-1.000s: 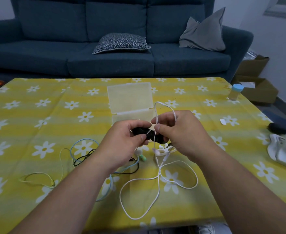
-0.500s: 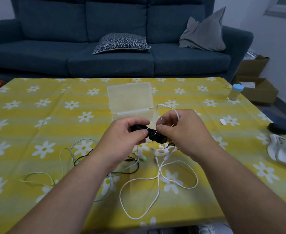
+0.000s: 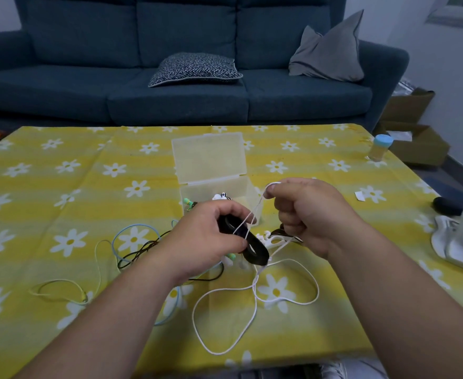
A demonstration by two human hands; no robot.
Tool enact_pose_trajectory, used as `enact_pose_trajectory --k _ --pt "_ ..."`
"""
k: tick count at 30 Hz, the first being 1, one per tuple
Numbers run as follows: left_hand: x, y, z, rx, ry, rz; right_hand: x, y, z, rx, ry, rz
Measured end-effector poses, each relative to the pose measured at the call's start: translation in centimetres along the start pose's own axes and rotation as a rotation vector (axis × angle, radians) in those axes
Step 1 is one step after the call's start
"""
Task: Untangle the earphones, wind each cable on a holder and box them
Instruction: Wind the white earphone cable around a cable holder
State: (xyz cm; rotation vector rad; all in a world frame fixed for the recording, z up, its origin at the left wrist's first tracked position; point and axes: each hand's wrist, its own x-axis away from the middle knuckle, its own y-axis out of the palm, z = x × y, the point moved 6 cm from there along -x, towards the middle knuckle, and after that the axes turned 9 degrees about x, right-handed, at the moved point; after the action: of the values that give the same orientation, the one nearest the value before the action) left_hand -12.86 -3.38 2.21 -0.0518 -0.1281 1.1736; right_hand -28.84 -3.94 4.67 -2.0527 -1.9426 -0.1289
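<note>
My left hand (image 3: 205, 236) grips a black cable holder (image 3: 252, 247) above the table. A white earphone cable (image 3: 255, 302) runs across the holder up to my right hand (image 3: 307, 214), which pinches a loop of it near the fingertips. The rest of the white cable lies in loose loops on the cloth in front of me. A clear plastic box (image 3: 214, 170) stands open behind my hands, with a wound earphone set (image 3: 222, 196) inside. Blue, black and pale green cables (image 3: 134, 247) lie tangled to the left. A white holder (image 3: 268, 240) lies under my right hand.
A yellow flowered cloth (image 3: 61, 187) covers the table. A small jar with a blue lid (image 3: 379, 147) stands at the far right. White and black items (image 3: 460, 236) sit at the right edge. A blue sofa (image 3: 170, 77) stands behind the table.
My right hand has lifted and pulled the white cable up and to the right, stretching it over the holder. My left hand has tilted the black holder downward.
</note>
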Motion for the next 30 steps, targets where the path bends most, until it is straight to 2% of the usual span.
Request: enact_pose_trajectory --k 5,9,15,20,24,27,30 --pt "0.0 0.2 0.0 -0.037 -0.014 -0.022 -0.1 -0.7 -0.3 -0.259 0.04 0.05" --pt "0.2 0.8 0.1 -0.098 -0.02 -0.105 0.5 -0.2 -1.0 -0.314 -0.018 0.005" --pt "0.5 1.1 -0.7 -0.053 -0.109 -0.163 0.6 -0.1 -1.2 -0.437 -0.012 -0.032" --pt "0.4 0.5 -1.1 0.224 -0.198 -0.052 0.7 -0.3 -1.5 -0.564 -0.019 -0.069" --pt "0.4 -0.3 -1.1 0.44 -0.221 0.029 0.5 -1.7 -1.4 -0.648 0.003 0.011" --pt "0.3 -0.8 -1.1 0.576 -0.221 0.108 0.5 -2.5 -1.0 -0.651 0.037 0.074" --pt "0.1 -1.3 -1.5 0.619 -0.256 0.21 0.5 -2.6 -0.8 -0.602 0.053 0.05"
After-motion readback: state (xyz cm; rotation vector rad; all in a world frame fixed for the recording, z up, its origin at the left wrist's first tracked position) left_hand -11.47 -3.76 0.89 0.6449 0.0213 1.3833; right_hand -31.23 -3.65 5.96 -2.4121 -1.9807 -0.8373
